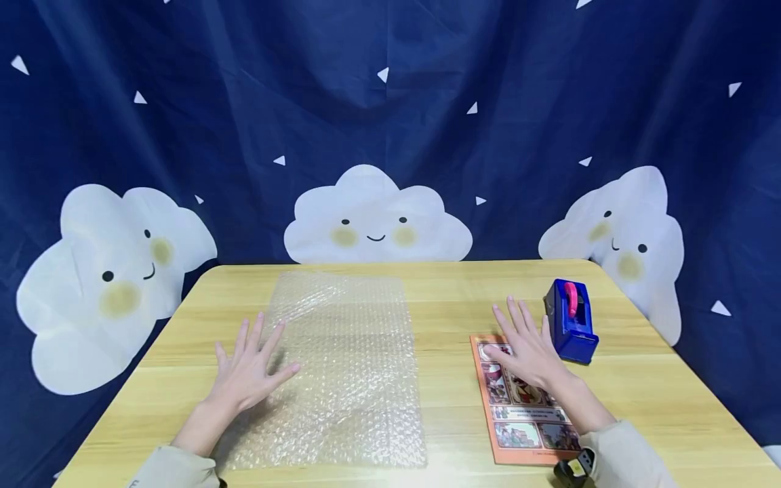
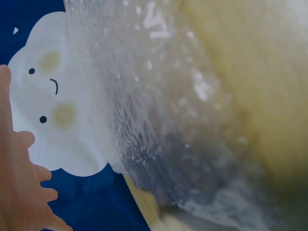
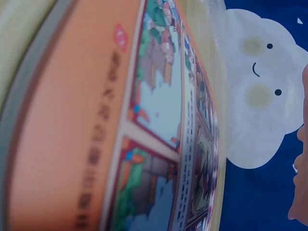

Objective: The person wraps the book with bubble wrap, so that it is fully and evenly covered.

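Two pale sleeves [image 1: 631, 457] come in at the near side, with a black device [image 1: 571, 470] at the right wrist. Near right, an orange comic book [image 1: 518, 455] with picture panels lies flat on the wooden table [image 1: 451, 379]. To its left, a clear sheet of bubble wrap [image 1: 354, 393] spreads from the near side almost to the far edge. The left hand [image 1: 247, 373] is over the left part of the bubble wrap, and the right hand [image 1: 529, 354] over the far part of the comic book; both have straight, spread fingers and grasp nothing, though I cannot tell whether either touches what lies below. Just right of the right hand stands a blue tape dispenser [image 1: 575, 347] with a pink ring [image 1: 571, 299]. Farthest back hangs a dark blue curtain [image 1: 525, 61] with three smiling white clouds [image 1: 378, 200] and small white triangles [image 1: 383, 75].
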Motion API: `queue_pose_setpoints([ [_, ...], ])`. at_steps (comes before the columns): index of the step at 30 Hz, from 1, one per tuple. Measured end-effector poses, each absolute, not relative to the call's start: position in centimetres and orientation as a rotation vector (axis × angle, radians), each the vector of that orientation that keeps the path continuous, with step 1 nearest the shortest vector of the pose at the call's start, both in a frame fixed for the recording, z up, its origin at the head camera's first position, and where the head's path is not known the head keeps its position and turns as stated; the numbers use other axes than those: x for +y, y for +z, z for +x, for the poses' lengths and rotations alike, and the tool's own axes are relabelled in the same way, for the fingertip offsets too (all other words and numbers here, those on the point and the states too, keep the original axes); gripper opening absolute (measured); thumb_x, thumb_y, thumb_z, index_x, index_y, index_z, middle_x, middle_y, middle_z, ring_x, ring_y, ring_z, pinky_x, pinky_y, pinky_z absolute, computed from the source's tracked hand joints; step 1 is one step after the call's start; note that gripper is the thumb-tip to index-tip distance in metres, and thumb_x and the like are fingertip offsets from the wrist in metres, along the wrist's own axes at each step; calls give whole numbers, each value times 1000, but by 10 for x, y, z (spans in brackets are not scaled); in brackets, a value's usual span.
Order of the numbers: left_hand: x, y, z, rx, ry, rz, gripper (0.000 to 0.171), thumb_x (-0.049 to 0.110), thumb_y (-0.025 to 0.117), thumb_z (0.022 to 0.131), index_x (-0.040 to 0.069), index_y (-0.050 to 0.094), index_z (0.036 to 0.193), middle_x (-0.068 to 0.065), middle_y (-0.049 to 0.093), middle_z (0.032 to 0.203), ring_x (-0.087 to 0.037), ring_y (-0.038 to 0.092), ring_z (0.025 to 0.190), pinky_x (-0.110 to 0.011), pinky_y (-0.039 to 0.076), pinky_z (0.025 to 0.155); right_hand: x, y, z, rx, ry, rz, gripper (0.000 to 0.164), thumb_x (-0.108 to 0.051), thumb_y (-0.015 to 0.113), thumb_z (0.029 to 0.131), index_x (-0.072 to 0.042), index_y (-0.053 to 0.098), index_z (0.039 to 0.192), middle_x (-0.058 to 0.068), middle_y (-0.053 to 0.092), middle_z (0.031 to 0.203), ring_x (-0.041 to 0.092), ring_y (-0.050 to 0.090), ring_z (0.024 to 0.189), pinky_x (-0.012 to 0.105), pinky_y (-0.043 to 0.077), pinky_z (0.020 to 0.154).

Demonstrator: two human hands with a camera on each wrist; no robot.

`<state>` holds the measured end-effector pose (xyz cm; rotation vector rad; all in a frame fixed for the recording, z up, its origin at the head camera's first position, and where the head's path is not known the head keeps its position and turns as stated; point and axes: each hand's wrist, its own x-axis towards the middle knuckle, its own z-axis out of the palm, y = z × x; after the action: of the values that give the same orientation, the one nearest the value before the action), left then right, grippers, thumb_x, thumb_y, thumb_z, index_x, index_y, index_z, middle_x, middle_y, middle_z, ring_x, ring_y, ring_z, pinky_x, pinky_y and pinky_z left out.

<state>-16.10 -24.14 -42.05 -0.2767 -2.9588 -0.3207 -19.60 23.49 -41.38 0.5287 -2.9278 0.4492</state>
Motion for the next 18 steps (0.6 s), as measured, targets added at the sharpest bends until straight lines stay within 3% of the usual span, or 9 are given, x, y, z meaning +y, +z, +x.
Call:
queue_pose_setpoints([
  [7, -244, -421, -160, -2962, -340, -255, 83, 63, 46, 83, 23, 12, 148, -20, 1, 152, -46, 2, 135, -77, -2, 91, 230, -409, -201, -2948, 599, 565, 79, -48, 50, 88, -6, 16, 146, 23, 8, 150, 42, 6, 136, 62, 7, 105],
  [11, -245, -421, -157, -2982, -384, -234, 83, 63, 46, 83, 24, 11, 148, -21, 3, 151, -51, 18, 129, -77, 1, 90, 226, -407, -205, -2951, 747, 576, 75, -42, 49, 92, -3, 14, 146, 24, 10, 150, 43, 11, 135, 58, 14, 106],
  [15, -248, -420, -153, -3007, -472, -210, 83, 61, 47, 85, 22, 11, 148, -23, 8, 150, -55, 29, 122, -76, 10, 90, 221, -403, -210, -2959, 931, 585, 73, -37, 46, 95, 1, 9, 145, 24, 10, 149, 42, 13, 135, 56, 15, 107],
  [18, -252, -421, -151, -3001, -469, -218, 81, 58, 47, 86, 21, 11, 148, -25, 15, 148, -55, 33, 120, -73, 23, 89, 216, -401, -213, -2967, 1036, 583, 74, -39, 43, 95, 1, 6, 145, 24, 9, 150, 42, 12, 135, 55, 14, 107],
])
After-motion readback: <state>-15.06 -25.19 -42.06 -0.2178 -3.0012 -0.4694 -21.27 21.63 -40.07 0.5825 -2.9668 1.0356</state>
